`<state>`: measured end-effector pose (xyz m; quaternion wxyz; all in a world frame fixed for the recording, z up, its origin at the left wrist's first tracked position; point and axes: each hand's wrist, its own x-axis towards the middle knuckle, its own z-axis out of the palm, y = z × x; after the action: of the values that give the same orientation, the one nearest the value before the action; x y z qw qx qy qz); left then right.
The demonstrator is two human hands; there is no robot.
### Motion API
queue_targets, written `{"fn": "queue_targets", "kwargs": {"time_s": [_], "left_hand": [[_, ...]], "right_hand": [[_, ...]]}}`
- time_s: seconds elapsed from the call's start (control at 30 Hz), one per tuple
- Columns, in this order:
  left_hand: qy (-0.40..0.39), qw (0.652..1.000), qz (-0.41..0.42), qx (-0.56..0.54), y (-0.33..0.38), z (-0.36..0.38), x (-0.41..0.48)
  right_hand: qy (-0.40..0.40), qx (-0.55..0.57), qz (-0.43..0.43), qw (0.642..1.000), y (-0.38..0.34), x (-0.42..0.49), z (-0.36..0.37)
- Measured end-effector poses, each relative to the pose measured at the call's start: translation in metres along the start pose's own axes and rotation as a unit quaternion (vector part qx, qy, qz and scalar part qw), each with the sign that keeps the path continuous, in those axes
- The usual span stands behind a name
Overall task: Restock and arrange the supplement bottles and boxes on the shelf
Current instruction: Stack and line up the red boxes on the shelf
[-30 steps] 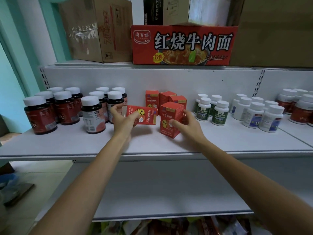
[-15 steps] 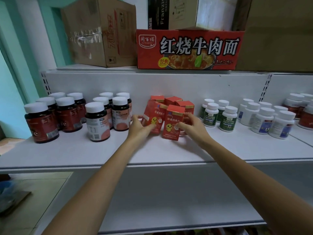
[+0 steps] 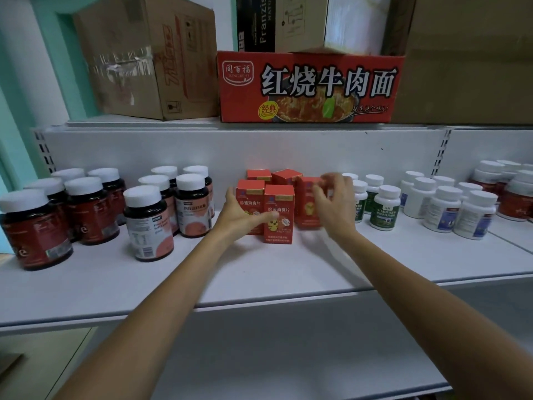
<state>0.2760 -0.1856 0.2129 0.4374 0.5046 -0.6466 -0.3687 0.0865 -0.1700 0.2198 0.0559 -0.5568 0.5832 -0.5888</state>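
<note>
— White shelf (image 3: 288, 272) boards run across, with a pale wall behind. What stands at the left end?

— Dark bottles (image 3: 34, 229) with white caps. Next to them are pink-label bottles (image 3: 148, 223).

— And in the middle?

— Red boxes, standing up in a tight bunch, far back by the wall. The left hand (image 3: 239, 217) is spread wide. Its fingers lie straight against the side of the left red box (image 3: 249, 194). Its thumb lies across the front red box (image 3: 278, 226).

— What about the other hand?

— The right hand (image 3: 336, 206) has its fingers curled over the top of the right red box (image 3: 305, 209) and holds it. That part is a bit blurry.

— What comes after that?

— Green-label bottles (image 3: 385, 209) just beside that hand, then blue-label bottles (image 3: 441, 209). More dark red bottles (image 3: 516, 197) stand at the right edge.

— And higher up?

— A brown carton (image 3: 150, 56) on the left and a red noodle carton (image 3: 308, 88) in the middle.
</note>
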Motion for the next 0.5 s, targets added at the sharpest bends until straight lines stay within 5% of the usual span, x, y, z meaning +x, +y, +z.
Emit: {"fn": "queue_targets", "kwargs": {"time_s": [0.2,0.5], "left_hand": [[0.048,0.997,0.048,0.047,0.002,0.013,0.002],[0.055,0.997,0.054,0.008,-0.001,0.008,0.003]], "right_hand": [[-0.04,-0.022,0.058,0.997,0.025,0.017,0.001],[-0.119,-0.028,0.024,0.992,0.028,0.026,0.006]]}}
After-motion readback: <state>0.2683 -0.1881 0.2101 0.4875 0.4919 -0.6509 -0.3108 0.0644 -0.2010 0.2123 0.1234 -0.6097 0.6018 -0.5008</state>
